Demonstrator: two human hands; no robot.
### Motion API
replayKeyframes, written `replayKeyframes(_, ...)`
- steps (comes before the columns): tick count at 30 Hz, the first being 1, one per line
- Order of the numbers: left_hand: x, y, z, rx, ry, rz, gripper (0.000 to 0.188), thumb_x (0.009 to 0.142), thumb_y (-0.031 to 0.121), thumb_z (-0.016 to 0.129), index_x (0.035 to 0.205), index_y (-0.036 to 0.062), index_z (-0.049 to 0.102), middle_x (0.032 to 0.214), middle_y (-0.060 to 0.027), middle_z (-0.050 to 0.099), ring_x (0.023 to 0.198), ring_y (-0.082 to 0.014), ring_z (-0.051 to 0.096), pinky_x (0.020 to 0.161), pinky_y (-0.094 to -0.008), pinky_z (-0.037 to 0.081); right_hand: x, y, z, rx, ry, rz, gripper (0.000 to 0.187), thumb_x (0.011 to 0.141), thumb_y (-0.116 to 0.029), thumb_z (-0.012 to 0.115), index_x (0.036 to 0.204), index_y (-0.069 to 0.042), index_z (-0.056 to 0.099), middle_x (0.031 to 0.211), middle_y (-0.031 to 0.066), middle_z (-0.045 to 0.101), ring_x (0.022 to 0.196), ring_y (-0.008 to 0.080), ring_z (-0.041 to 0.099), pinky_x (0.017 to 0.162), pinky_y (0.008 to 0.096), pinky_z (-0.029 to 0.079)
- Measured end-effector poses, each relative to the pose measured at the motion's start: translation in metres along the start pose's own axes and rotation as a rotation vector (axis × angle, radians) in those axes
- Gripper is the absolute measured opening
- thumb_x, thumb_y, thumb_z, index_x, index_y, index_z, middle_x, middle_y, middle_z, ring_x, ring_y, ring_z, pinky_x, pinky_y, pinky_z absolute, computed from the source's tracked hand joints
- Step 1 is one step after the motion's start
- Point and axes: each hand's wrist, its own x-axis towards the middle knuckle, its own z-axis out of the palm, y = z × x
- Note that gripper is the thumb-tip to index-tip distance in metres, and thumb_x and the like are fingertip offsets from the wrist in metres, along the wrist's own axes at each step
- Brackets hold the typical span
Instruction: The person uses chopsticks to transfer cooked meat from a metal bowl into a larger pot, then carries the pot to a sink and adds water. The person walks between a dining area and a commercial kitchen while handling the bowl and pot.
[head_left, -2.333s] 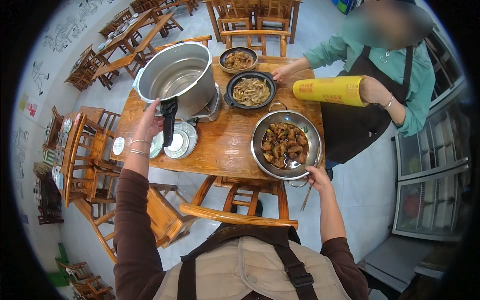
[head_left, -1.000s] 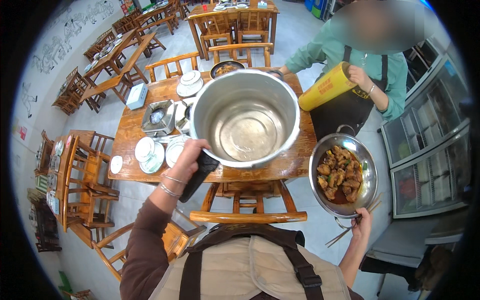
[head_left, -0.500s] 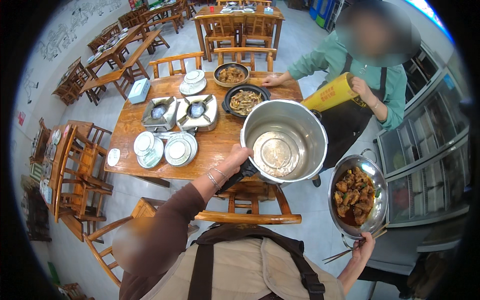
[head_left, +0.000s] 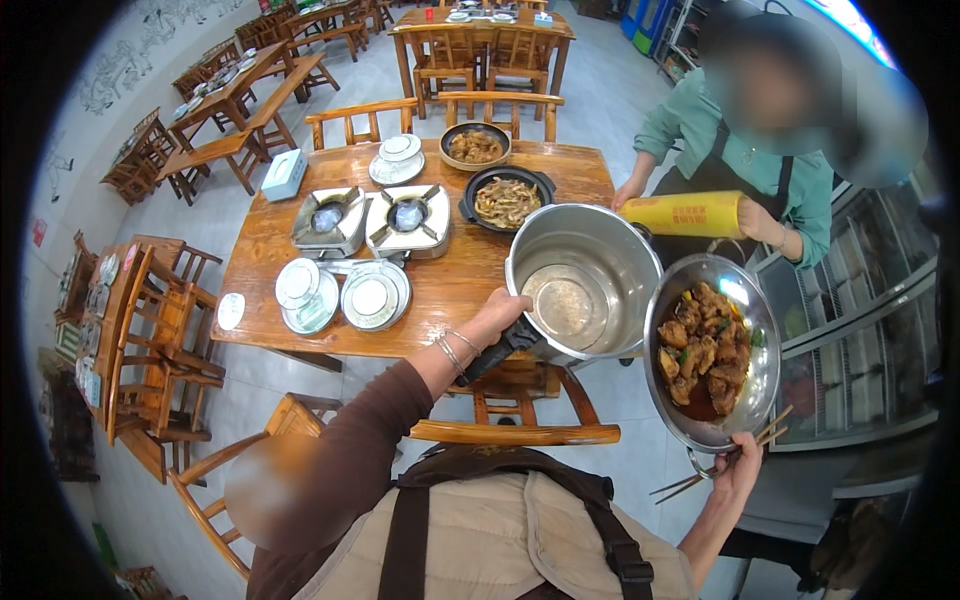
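Note:
My left hand [head_left: 500, 318] is closed round the black handle [head_left: 505, 350] of a deep pressure cooker pot [head_left: 575, 265], close to its rim. The metal pot is lidless, and only a shiny wet-looking bottom shows inside. With my right hand [head_left: 740, 465] I grip the near handle side of a wide steel pan [head_left: 762, 392], and a pair of chopsticks [head_left: 680, 487] is held against it in the same hand. Browned meat chunks [head_left: 705, 355] in dark red sauce lie in the pan, which tilts toward the pot.
On the wooden table [head_left: 450, 305] are two portable gas stoves [head_left: 408, 222], stacked dishes [head_left: 375, 295], a tissue box [head_left: 285, 175] and two filled clay pots [head_left: 505, 200]. A co-worker in green holds a yellow container [head_left: 685, 215] beside the pot. A chair [head_left: 520, 432] stands before me; a glass-doored cabinet [head_left: 850, 340] is at right.
The steel pan has risen toward the pot and now tilts more. The pot has shifted slightly right. The co-worker's yellow container has swung nearer to level, with their other hand now near its left end.

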Motion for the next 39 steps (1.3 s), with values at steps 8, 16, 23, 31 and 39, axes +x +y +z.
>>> replayKeyframes(8, -0.057, -0.002, -0.031, 0.369, 0.087, 0.549, 0.076, 0.089, 0.035, 0.06, 0.139, -0.01, 0.024, 0.128, -0.0225, 0.048, 0.11, -0.0251, 0.054, 0.091, -0.0353, 0.046, -0.038, -0.016, 0.088, 0.015, -0.087, 0.014, 0.017, 0.072, -0.014, 0.062, 0.088, -0.012, 0.054, 0.065, -0.0041, 0.052, 0.05, 0.0068, 0.045, 0.041, 0.0207, 0.028)
replayKeyframes(16, -0.147, 0.051, -0.015, -0.207, -0.199, 0.379, 0.067, 0.093, 0.037, 0.055, 0.137, -0.004, 0.027, 0.127, -0.0168, 0.05, 0.109, -0.0231, 0.055, 0.092, -0.0341, 0.047, -0.065, -0.016, 0.223, 0.065, -0.383, -0.027, 0.01, 0.076, -0.009, 0.062, 0.083, -0.008, 0.054, 0.068, -0.0011, 0.055, 0.053, 0.0074, 0.05, 0.041, 0.0204, 0.033)
replayKeyframes(23, -0.165, 0.062, -0.053, -0.603, -0.182, 0.453, 0.042, 0.088, 0.029, 0.055, 0.124, 0.0091, 0.05, 0.118, -0.008, 0.059, 0.108, -0.025, 0.057, 0.091, -0.0472, 0.048, -0.089, 0.002, 0.307, 0.182, -0.671, 0.146, 0.012, 0.075, -0.006, 0.061, 0.084, -0.005, 0.054, 0.067, 0.0011, 0.056, 0.049, 0.0079, 0.05, 0.036, 0.0194, 0.031)
replayKeyframes(31, -0.168, 0.063, -0.085, -0.604, 0.081, 0.373, 0.036, 0.083, 0.005, 0.051, 0.118, -0.0047, 0.047, 0.112, -0.0164, 0.06, 0.099, -0.0269, 0.062, 0.081, -0.0411, 0.055, -0.108, 0.065, 0.363, 0.098, -0.775, 0.069, 0.014, 0.072, -0.005, 0.062, 0.078, 0.008, 0.058, 0.066, 0.0096, 0.058, 0.051, 0.0141, 0.053, 0.044, 0.027, 0.039)
replayKeyframes(39, -0.128, 0.033, -0.213, -0.857, 0.117, 0.105, 0.029, 0.074, -0.003, 0.048, 0.103, -0.006, 0.052, 0.1, -0.0148, 0.061, 0.091, -0.0298, 0.062, 0.078, -0.0412, 0.055, -0.128, 0.077, 0.384, -0.724, -0.981, -0.563, 0.039, 0.087, -0.042, 0.059, 0.096, -0.004, 0.067, 0.067, 0.012, 0.065, 0.058, 0.026, 0.064, 0.058, 0.036, 0.051)
